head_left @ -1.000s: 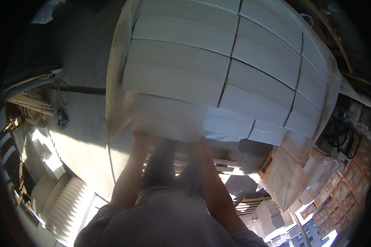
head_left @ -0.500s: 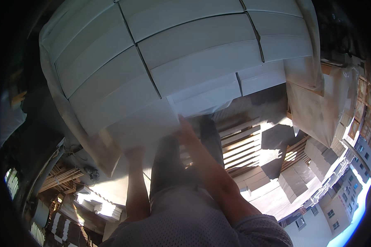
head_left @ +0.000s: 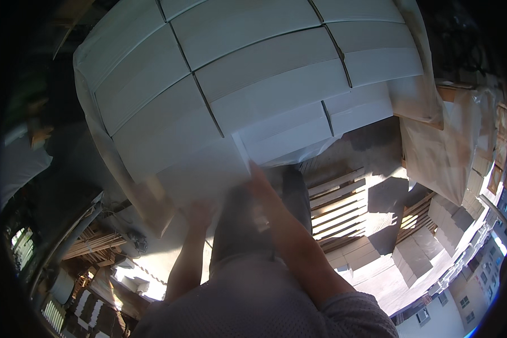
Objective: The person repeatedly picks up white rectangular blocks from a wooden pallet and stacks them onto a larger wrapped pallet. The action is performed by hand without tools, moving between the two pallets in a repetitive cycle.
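A white cardboard box (head_left: 200, 172) juts out toward me from the near face of a stack of white boxes (head_left: 270, 62). My right hand (head_left: 259, 177) grips this box at its right near corner. At its near lower edge is my left hand (head_left: 199, 213), blurred and closed on the edge. The fingers of both hands are partly hidden by the box. Right of it, a smaller row of boxes (head_left: 287, 132) sits beneath the upper layers, with clear plastic film (head_left: 312, 153) hanging below them.
Loose plastic wrap (head_left: 155, 200) hangs at the stack's left edge. Slatted wooden pallets (head_left: 338, 205) lie on the floor to the right, with several pale boxes (head_left: 352, 250) near them. Another wrapped stack (head_left: 434, 152) stands at the right. Wooden slats (head_left: 96, 245) lie at lower left.
The view has shifted slightly, so the stack's left side sits further right. My left hand appears further right along the box's near edge. My right hand keeps its place at the corner.
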`<control>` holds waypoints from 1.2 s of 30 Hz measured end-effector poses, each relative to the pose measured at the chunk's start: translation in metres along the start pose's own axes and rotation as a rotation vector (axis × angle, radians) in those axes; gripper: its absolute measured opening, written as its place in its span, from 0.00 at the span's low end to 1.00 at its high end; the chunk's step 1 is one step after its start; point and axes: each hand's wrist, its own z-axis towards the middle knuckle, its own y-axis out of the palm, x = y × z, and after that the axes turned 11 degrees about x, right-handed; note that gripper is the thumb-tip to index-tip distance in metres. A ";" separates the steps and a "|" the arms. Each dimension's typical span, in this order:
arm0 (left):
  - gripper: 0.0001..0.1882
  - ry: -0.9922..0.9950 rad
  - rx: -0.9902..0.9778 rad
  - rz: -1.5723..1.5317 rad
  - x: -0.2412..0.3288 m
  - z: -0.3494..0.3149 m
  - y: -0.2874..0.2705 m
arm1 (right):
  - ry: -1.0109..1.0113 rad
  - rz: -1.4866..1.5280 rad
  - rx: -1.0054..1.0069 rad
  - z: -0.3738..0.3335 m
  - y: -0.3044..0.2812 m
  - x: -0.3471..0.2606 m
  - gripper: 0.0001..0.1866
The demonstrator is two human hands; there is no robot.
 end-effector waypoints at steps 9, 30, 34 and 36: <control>0.20 -0.272 -0.243 -0.512 0.227 0.040 -0.036 | -0.759 -1.132 0.172 0.005 -0.154 -0.032 0.17; 0.31 0.441 0.742 0.898 0.394 0.225 -0.033 | -0.565 -1.560 0.596 -0.105 -0.391 0.008 0.10; 0.31 0.461 0.791 0.879 0.388 0.231 -0.028 | -0.537 -1.465 0.716 -0.113 -0.380 0.041 0.09; 0.31 0.484 0.824 0.881 0.386 0.235 -0.028 | -0.517 -1.421 0.772 -0.114 -0.368 0.065 0.08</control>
